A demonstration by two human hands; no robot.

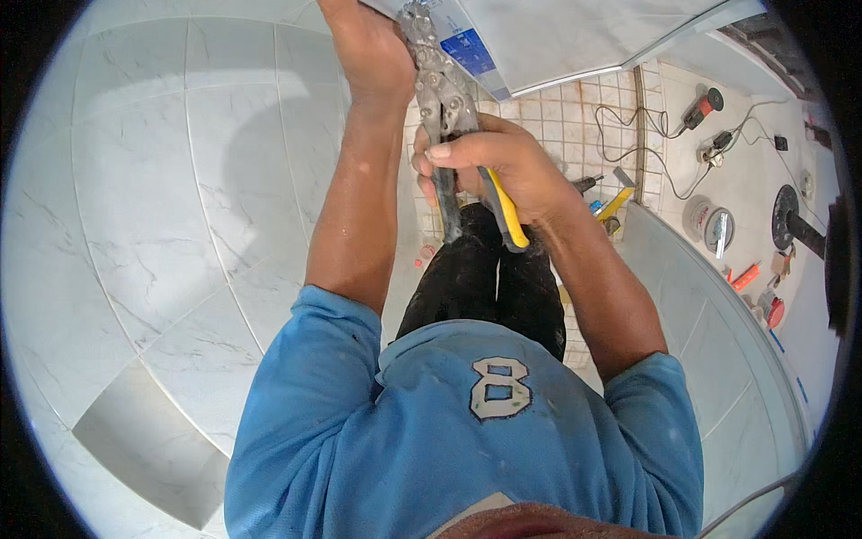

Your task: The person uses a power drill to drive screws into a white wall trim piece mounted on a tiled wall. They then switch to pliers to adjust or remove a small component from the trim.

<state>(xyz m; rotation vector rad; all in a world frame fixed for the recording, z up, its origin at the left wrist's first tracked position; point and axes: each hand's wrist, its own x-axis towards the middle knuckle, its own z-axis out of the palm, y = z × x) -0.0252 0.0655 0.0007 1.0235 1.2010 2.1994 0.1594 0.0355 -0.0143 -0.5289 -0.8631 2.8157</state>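
My right hand (pixel 498 162) is wrapped round a pair of dusty metal pliers (pixel 442 90) with a compound jaw. One handle is yellow and black; the other looks grey with dirt. The jaws point up toward the top edge, beside my left hand (pixel 375 49). That hand is raised at the wall, its palm side next to the plier head. Its fingers run out of the picture, so what they do is hidden. Just right of the plier jaws is a pale panel (pixel 584 36) with a blue printed label (pixel 467 52).
Marbled tile wall (pixel 153 180) with a recessed niche (pixel 153 440) stands at my left. Small square tiles (pixel 566 121) cover the floor. Beyond a low partition (pixel 718 296) lie a red-and-black power tool (pixel 703 108), trailing cords (pixel 664 184), a bucket (pixel 709 225) and a yellow-handled tool (pixel 615 205).
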